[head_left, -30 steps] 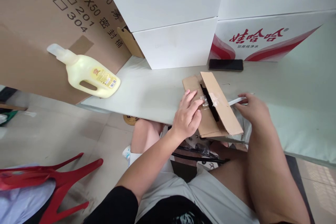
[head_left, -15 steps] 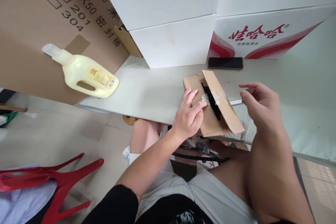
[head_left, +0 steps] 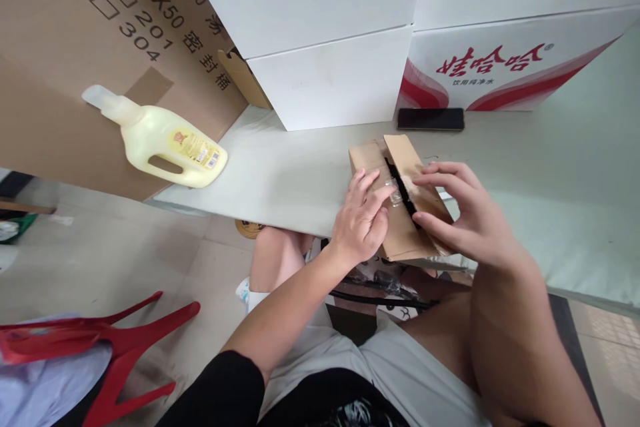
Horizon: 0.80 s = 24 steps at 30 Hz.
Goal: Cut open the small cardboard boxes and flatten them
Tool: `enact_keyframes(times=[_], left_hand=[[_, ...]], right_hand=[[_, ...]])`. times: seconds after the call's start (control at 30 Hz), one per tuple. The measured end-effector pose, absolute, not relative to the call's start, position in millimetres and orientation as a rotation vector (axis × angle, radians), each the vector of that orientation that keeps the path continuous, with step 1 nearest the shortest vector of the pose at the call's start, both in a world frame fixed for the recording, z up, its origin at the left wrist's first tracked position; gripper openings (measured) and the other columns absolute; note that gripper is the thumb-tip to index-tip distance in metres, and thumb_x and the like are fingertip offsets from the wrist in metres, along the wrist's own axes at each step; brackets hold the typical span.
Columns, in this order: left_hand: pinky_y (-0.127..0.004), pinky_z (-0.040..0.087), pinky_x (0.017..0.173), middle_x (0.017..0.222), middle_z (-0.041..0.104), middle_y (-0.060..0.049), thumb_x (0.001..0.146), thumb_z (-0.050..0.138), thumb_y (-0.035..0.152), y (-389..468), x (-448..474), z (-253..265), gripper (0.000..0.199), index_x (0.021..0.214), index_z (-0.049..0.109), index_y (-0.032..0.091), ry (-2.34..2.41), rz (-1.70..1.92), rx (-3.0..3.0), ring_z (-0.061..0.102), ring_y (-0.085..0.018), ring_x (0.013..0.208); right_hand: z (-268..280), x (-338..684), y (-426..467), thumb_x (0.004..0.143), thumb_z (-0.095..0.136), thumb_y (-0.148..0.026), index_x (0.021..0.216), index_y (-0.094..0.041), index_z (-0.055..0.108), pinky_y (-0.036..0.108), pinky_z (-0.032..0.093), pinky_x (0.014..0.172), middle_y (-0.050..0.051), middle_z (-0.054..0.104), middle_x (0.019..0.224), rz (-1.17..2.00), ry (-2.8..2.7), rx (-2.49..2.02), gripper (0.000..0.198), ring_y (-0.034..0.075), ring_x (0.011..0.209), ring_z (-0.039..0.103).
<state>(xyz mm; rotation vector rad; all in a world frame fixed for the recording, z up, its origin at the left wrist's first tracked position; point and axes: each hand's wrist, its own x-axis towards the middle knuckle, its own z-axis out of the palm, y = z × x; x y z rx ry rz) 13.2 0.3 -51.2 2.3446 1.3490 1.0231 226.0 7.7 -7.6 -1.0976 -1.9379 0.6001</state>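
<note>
A small brown cardboard box (head_left: pixel 373 155) lies on the pale green surface in front of me, a dark gap running between its two top flaps. Clear tape (head_left: pixel 395 195) clings beside that gap. My left hand (head_left: pixel 361 217) rests on the left flap with its fingers spread. Over the right flap (head_left: pixel 404 152) is my right hand (head_left: pixel 465 213), its thumb and fingers apart and their tips at the flap near the gap. Nothing is gripped by either hand.
Behind the box, a black phone (head_left: pixel 431 119) lies by a white and red carton (head_left: pixel 500 73). Plain white cartons (head_left: pixel 330 83) stand further left. A yellow jug-shaped bottle (head_left: pixel 175 143) is beside a big brown carton (head_left: pixel 75 47). A red plastic chair (head_left: pixel 115 347) is at lower left.
My right hand has moved left, from beside the box onto its right flap, which now sits lower. My left hand has stayed on the left flap.
</note>
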Motion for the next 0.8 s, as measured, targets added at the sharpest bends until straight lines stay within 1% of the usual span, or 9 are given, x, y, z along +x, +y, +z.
enact_keyframes(times=[0.1,0.2,0.33,0.43,0.5,0.57,0.67,0.73,0.8], left_hand=[[-0.056,0.034,0.126,0.157,0.044,-0.014,0.105,0.029,0.033,0.5,12.9,-52.1,0.046,0.141,0.057,0.022,1.343,1.02,2.355,0.029,-0.032,0.157],[-0.057,0.035,0.126,0.158,0.044,-0.012,0.106,0.029,0.035,0.9,12.2,-50.9,0.047,0.142,0.057,0.025,1.359,0.985,2.345,0.029,-0.032,0.156],[-0.057,0.034,0.126,0.155,0.046,-0.013,0.106,0.029,0.038,1.4,11.8,-49.5,0.046,0.141,0.055,0.023,1.342,1.011,2.357,0.031,-0.031,0.155],[-0.057,0.032,0.127,0.154,0.047,-0.015,0.106,0.029,0.038,1.7,12.4,-50.4,0.046,0.143,0.049,0.02,1.316,1.045,2.357,0.033,-0.03,0.155],[-0.057,0.031,0.128,0.155,0.046,-0.015,0.106,0.029,0.036,1.9,12.2,-51.6,0.046,0.144,0.048,0.02,1.306,1.048,2.351,0.032,-0.03,0.155],[-0.058,0.031,0.128,0.155,0.046,-0.015,0.106,0.031,0.037,2.1,10.3,-52.4,0.045,0.144,0.049,0.021,1.306,1.041,2.348,0.031,-0.031,0.156],[-0.059,0.034,0.126,0.155,0.047,-0.014,0.106,0.036,0.037,1.9,4.7,-50.2,0.042,0.144,0.048,0.024,1.29,1.021,2.346,0.031,-0.031,0.156],[-0.058,0.036,0.125,0.155,0.048,-0.014,0.105,0.039,0.033,0.1,1.6,-44.0,0.041,0.145,0.047,0.025,1.267,1.015,2.345,0.031,-0.029,0.156],[-0.057,0.035,0.126,0.157,0.046,-0.013,0.104,0.038,0.025,-3.8,1.9,-33.7,0.041,0.143,0.049,0.025,1.257,0.992,2.357,0.031,-0.028,0.156]], right_hand=[[-6.9,227.5,7.4,0.088,0.067,-0.038,0.128,-0.025,0.063,0.051,0.049,0.111,0.014,0.053,0.138,0.668,-2.082,-1.121,0.042,0.032,0.135,0.053],[-6.8,228.3,7.0,0.087,0.067,-0.04,0.13,-0.026,0.062,0.054,0.048,0.112,0.015,0.05,0.143,0.684,-2.135,-1.154,0.045,0.034,0.14,0.05],[-6.2,227.4,4.3,0.084,0.071,-0.047,0.132,-0.025,0.06,0.058,0.047,0.112,0.017,0.044,0.15,0.645,-2.186,-1.223,0.054,0.038,0.143,0.047],[-2.2,225.3,0.7,0.085,0.067,-0.038,0.135,-0.027,0.057,0.06,0.046,0.114,0.017,0.042,0.152,0.579,-2.202,-1.226,0.052,0.038,0.146,0.043],[3.3,224.1,-1.9,0.085,0.064,-0.03,0.134,-0.029,0.057,0.06,0.046,0.114,0.015,0.044,0.152,0.548,-2.179,-1.229,0.05,0.037,0.145,0.045],[10.2,224.0,-4.1,0.084,0.062,-0.026,0.131,-0.03,0.059,0.057,0.05,0.11,0.013,0.048,0.15,0.545,-2.117,-1.245,0.047,0.036,0.141,0.05],[18.9,225.5,-5.9,0.085,0.059,-0.024,0.123,-0.03,0.063,0.048,0.06,0.096,0.011,0.055,0.143,0.618,-1.962,-1.269,0.039,0.033,0.133,0.057],[21.7,226.4,-6.3,0.085,0.057,-0.023,0.12,-0.03,0.064,0.041,0.063,0.086,0.009,0.06,0.136,0.69,-1.853,-1.265,0.036,0.03,0.125,0.063],[22.5,226.1,-6.6,0.084,0.057,-0.022,0.118,-0.03,0.065,0.038,0.064,0.082,0.008,0.063,0.132,0.738,-1.781,-1.26,0.036,0.027,0.119,0.066]])
